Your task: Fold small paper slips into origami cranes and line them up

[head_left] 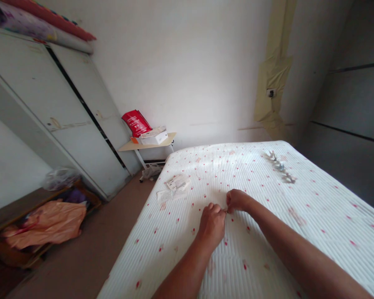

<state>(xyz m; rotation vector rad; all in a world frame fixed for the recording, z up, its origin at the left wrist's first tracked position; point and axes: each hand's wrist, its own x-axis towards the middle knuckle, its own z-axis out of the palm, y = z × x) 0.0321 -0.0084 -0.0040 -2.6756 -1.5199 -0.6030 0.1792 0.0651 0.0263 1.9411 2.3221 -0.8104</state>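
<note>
My left hand (212, 222) rests low over the white ribbed bed cover (180, 228), its fingers curled together. Close beside it, my right hand (237, 200) is also closed, fingertips pinched. Between the two sets of fingertips shows a tiny brownish thing (226, 211), too small and too covered to name. Farther left on the bed lie printed paper cards or packets (177, 183). A row of small grey-white pieces (280, 167), blurred in outline, runs along the far right part of the bed.
A small table (146, 144) by the wall carries a red bag (136, 123) and a white box (156, 136). Left of the bed stand a pale cabinet (77, 120) and a low wooden unit with an orange plastic bag (50, 224). Rolled sheets (43, 27) lie atop the cabinet.
</note>
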